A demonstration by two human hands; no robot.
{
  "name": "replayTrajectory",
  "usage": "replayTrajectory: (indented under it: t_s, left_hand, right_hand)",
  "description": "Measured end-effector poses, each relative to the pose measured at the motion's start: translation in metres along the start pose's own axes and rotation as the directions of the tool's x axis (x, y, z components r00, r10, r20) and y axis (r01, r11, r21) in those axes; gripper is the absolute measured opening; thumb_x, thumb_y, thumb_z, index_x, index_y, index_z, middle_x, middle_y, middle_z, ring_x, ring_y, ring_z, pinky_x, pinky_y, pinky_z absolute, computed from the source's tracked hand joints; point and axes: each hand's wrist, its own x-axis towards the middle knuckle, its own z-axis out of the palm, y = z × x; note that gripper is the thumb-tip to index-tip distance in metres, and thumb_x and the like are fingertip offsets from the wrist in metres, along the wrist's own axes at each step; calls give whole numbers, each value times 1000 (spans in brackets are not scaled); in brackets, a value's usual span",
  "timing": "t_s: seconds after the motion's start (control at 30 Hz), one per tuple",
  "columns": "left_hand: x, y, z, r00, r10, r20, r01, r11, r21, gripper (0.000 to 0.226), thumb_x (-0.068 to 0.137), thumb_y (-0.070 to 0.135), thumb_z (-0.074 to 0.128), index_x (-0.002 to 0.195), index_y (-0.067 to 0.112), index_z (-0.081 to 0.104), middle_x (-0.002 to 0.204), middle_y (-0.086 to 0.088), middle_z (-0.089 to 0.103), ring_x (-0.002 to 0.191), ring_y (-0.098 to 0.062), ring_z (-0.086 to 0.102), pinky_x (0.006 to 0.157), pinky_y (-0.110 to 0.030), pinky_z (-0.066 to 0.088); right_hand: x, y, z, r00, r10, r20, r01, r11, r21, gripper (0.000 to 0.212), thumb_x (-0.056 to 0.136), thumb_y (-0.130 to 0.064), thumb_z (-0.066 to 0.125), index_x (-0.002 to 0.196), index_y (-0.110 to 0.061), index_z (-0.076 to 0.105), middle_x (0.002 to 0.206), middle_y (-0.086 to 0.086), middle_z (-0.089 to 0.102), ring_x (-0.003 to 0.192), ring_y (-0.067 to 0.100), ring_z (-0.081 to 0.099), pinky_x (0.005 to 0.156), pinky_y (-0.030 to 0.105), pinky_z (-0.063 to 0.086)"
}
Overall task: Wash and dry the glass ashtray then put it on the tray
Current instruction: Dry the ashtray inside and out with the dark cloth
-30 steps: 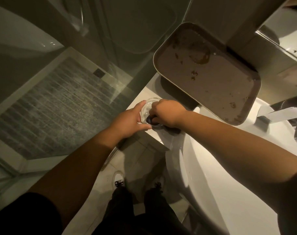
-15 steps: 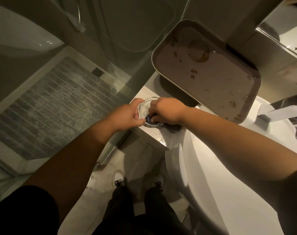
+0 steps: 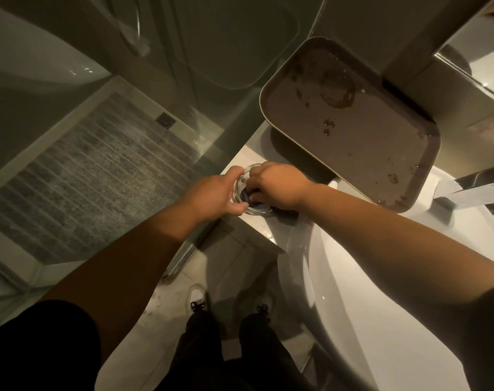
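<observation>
white counter (image 3: 268,235) | glass ashtray (image 3: 247,190), stained tray (image 3: 353,131)

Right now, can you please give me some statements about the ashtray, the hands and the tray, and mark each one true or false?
1. The left hand holds the glass ashtray by its rim. True.
2. The ashtray lies on the tray. False: it sits on the counter beside it.
3. The right hand presses a dark cloth into the ashtray. True.
4. The tray is spotless. False: brown stains mark it.
</observation>
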Motion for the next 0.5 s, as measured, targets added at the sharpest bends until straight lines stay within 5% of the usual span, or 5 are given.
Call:
replayTrajectory:
  t_s: [0.2,0.33,0.5]
  left_hand:
    - [-1,5,6,996,-70,-59,70,997,-16,67,77,43,70,130,17,37,78,2,56,70,-28,60,53,-32,40]
    - [-1,9,8,988,-143,-64,144,989,10,70,75,44,69,131,18,36,90,-10,68,79,-35,64,63,-39,51]
    - [1,7,10,986,-150,-71,153,987,42,73,75,46,68,134,20,33,91,-6,67,78,-33,63,57,-32,38]
  right_hand:
    - [16,-7,8,951,242,-190,-244,970,10,27,95,-35,51,115,-24,66,103,3,60,101,26,56,69,33,46]
    - [16,-5,5,918,362,-160,-374,926,-51,24,93,-26,55,112,-19,66,107,4,58,106,28,53,70,35,45]
    - [-4,-2,3,987,159,-11,-158,973,-168,27,93,-34,55,114,-23,67,110,3,59,102,26,52,73,34,46]
